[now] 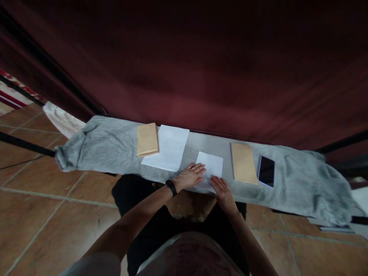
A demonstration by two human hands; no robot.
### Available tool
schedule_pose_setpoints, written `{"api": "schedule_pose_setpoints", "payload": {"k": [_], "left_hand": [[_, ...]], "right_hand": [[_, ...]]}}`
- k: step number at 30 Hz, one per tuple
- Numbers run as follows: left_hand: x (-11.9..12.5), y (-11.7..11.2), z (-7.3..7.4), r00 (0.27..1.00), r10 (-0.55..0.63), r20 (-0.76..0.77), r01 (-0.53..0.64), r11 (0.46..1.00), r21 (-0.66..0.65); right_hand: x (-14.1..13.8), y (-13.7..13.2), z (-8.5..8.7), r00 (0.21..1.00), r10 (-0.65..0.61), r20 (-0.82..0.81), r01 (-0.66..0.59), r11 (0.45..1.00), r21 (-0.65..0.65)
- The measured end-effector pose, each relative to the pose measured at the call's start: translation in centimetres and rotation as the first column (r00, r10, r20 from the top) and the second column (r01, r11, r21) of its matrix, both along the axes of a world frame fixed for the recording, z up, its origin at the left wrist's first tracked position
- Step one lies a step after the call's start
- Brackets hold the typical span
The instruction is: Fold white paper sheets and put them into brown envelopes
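Observation:
A small white sheet of paper (212, 163), which looks folded, lies on the grey cloth in front of me. My left hand (190, 176) rests flat on its left side, fingers stretched out. On the lower right part of the paper lies my right hand (223, 192), its fingers extended and pressing down. Left of the hands are larger white sheets (172, 147), partly covered by a stack of brown envelopes (147, 140). A single brown envelope (243, 163) lies to the right of the paper.
A phone (266, 171) with a dark screen lies right of the single envelope. Grey cloth (112, 143) covers the narrow bench or table. Behind it hangs a dark red curtain (186, 76). Dark bars (25, 143) stand at both ends, above a tiled floor (83, 222).

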State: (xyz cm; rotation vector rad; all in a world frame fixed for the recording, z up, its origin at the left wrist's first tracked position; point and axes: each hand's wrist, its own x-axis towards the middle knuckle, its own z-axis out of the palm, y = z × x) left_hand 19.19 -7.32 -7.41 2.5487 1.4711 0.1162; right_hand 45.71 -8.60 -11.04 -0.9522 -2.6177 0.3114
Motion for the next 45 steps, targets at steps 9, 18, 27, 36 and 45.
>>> {"api": "schedule_pose_setpoints", "payload": {"k": [9,18,27,36,45], "left_hand": [[1.2,-1.7,1.5,0.985,-0.166,0.039,0.165,0.986,0.037],[1.2,-2.3,0.1,0.982,-0.172,-0.081,0.182,0.972,0.146],[1.0,-1.7,-1.3,0.973,-0.223,-0.060,0.230,0.961,0.151],[0.8,-1.9,-1.7,0.981,-0.194,-0.028,0.196,0.972,0.129],[0.5,-2.6,-0.9,0.986,-0.161,-0.051,0.166,0.980,0.114]], "right_hand": [[-1.3,0.4,-0.3,0.998,-0.052,0.026,0.052,0.999,-0.006],[-0.7,2.4,0.0,0.983,-0.073,-0.169,0.030,0.970,-0.243],[-6.6,5.4,0.6,0.992,-0.123,0.005,0.124,0.992,-0.036],[-7.3,8.2,0.7,0.978,-0.168,0.126,0.167,0.986,0.014],[-7.1,9.7,0.4,0.951,-0.303,0.065,0.303,0.953,0.009]]}}
